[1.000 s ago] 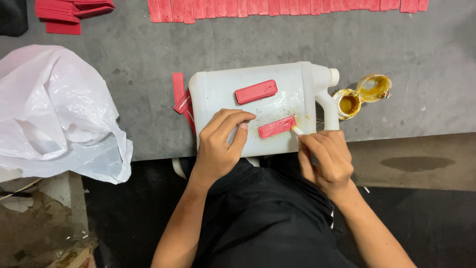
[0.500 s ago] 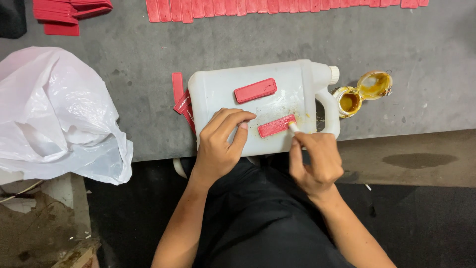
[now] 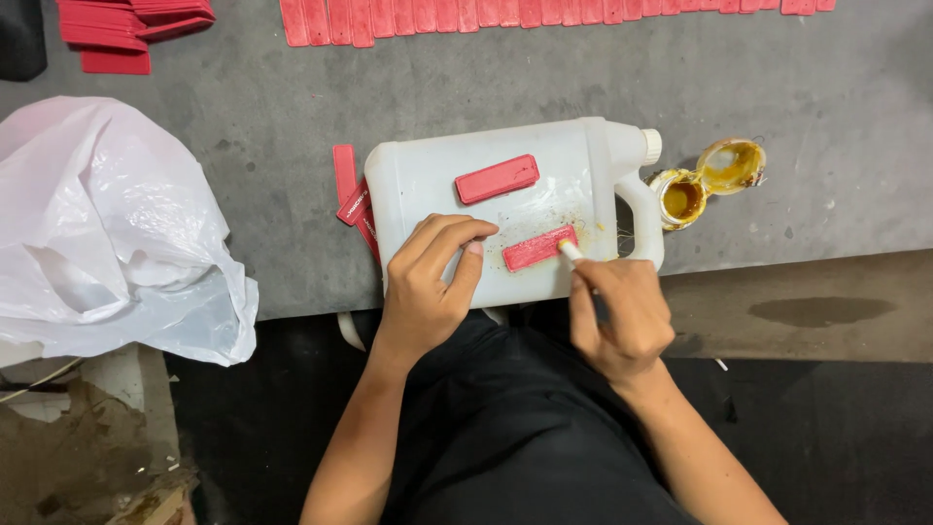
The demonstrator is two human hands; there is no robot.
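Red strip [image 3: 539, 247], likely light and stiff, is pinned on the jug [image 3: 428, 180] by left hand [image 3: 428, 282] fingertips; a small stick [image 3: 570, 251] is gripped by right hand [image 3: 622, 316]

white jug [image 3: 437, 185] looks like smooth semi-matt plastic, smeared yellow; red strips [image 3: 497, 179] matt, kinda rubbery; bag [image 3: 107, 224] thin glossy crinkly plastic; table [image 3: 826, 97] rough matt grey

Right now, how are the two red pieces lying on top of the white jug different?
The upper red piece lies untouched on clean plastic; the lower red piece sits amid yellowish smears. The left hand steadies the lower one while the right hand puts a small white-tipped tool to it. Both are flat, oblong and similarly tilted on the white jug.
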